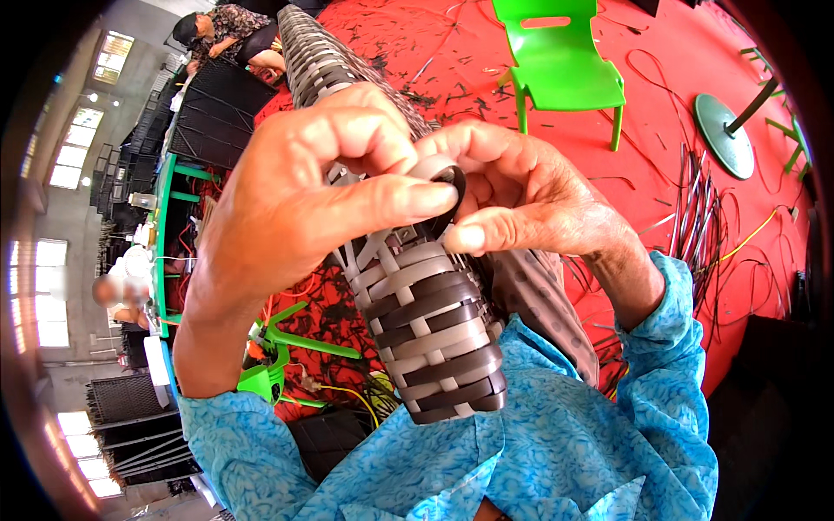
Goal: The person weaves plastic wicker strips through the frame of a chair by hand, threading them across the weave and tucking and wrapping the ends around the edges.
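Observation:
A long woven piece of grey and dark brown flat strips (430,326) lies across my lap, one end near my chest and the rest running away from me. Above its middle, a grey strip (437,165) curls into a small loop with a dark inner side. My left hand (291,174) pinches this strip between thumb and fingers. On the loop's other side, my right hand (543,187) is closed, its index finger against the strip and its thumb lower down. The strip's ends are hidden by my fingers.
A green plastic chair (565,65) stands ahead on the red floor (647,104), among dark scraps. Loose dark strips (691,204) lie at the right, near a round-based stand (724,135). Another person (224,35) sits at the far left, beside black woven panels (221,113).

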Tool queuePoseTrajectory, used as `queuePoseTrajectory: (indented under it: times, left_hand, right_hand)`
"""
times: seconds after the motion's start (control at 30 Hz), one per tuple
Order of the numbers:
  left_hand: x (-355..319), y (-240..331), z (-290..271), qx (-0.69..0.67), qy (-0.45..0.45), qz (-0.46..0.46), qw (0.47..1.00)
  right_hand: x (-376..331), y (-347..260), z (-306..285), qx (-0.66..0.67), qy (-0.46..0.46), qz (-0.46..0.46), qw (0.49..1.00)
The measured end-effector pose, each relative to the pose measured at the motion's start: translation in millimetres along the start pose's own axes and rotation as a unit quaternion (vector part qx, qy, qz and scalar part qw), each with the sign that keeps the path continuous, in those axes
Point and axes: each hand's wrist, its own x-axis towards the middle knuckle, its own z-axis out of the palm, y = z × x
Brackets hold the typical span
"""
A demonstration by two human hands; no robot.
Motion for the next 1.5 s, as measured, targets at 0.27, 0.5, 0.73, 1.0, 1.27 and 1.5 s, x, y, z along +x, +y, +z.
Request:
queuePoseTrajectory:
  times: [0.27,0.5,0.73,1.0,1.27,1.5]
  left_hand:
    - [9.6,2.3,-3.4,0.154,-0.073,0.05,0.984]
    - [4.8,2.8,4.5,-0.035,0.06,-0.04,0.997]
    - [22.2,18.0,5.3,-0.12,0.04,-0.116,0.985]
    - [32.7,27.9,7.5,0.196,-0.001,0.029,0.98]
    - [29.0,-13.3,-6.1,-0.004,-0.006,-0.045,0.999]
    - [10.6,-33.2,-7.2,-0.016,-0.012,0.064,0.998]
  right_hand:
    - [-5.8,-14.3,-0.2,-0.066,0.061,-0.008,0.996]
    - [-19.5,-1.3,8.8,-0.084,0.196,-0.128,0.969]
    - [-30.9,5.7,20.0,-0.278,0.101,-0.184,0.937]
    - [-8.4,-9.2,23.0,-0.446,0.099,-0.142,0.878]
    - [-0.3,-5.8,30.5,-0.149,0.131,-0.035,0.98]
    - [4.5,-36.3,21.5,0.288,0.035,-0.046,0.956]
